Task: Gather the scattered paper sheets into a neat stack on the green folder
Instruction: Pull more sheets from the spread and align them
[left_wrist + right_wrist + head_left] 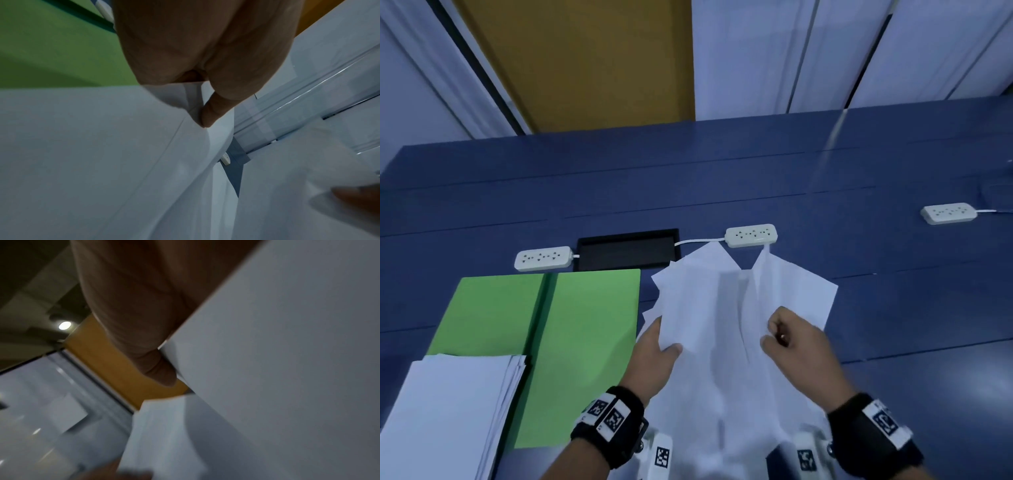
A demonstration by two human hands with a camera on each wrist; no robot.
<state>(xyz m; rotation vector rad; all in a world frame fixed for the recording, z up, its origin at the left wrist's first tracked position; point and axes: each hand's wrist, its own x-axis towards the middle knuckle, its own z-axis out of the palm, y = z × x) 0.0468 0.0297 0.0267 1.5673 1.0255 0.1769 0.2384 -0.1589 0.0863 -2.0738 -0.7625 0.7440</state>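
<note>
A loose bunch of white paper sheets (pixel 722 308) hangs in the air over the blue table, right of the open green folder (pixel 585 325). My left hand (pixel 661 346) pinches the bunch's left sheets (pixel 102 162), thumb on top. My right hand (pixel 787 335) grips the right sheets (pixel 287 369) with curled fingers. A neat stack of white paper (pixel 455 411) lies on the folder's near left part. The folder (pixel 51 48) shows green behind my left hand in the left wrist view.
Three white power strips lie on the table: one (pixel 542 258) behind the folder, one (pixel 751 235) just past the sheets, one (pixel 948 213) far right. A black cable hatch (pixel 628 250) sits between the first two. An ochre panel (pixel 585 61) stands behind.
</note>
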